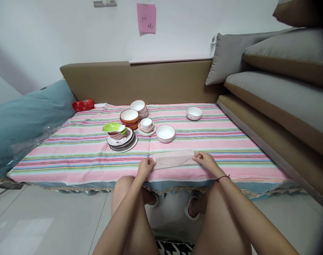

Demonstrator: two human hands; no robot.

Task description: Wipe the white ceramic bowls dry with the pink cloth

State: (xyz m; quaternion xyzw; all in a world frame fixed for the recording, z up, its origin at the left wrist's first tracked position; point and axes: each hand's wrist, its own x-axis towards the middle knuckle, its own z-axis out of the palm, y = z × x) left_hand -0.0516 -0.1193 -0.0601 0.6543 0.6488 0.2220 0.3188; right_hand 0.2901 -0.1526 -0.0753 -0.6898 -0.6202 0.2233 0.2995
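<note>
A pale pink, folded cloth point(173, 159) lies spread sideways near the front edge of the striped cover; whether it is fabric or soft paper is hard to tell. Its left end is pinched between the thumb and fingers of my left hand point(146, 167). At the other end, my right hand point(205, 161) pinches the right corner, a dark band around that wrist. Just beyond the cloth stands a white bowl with a red rim point(165, 134), touched by neither hand. A similar white bowl point(194, 113) sits farther back on the right.
Left of centre are stacked plates point(121, 141) topped by green leaf-shaped dishes point(113, 127), orange bowls point(129, 117), white bowls point(138, 106) and small cups point(146, 123). A red package point(83, 105) lies at the back left. Grey-brown cushions point(281, 85) pile up on the right.
</note>
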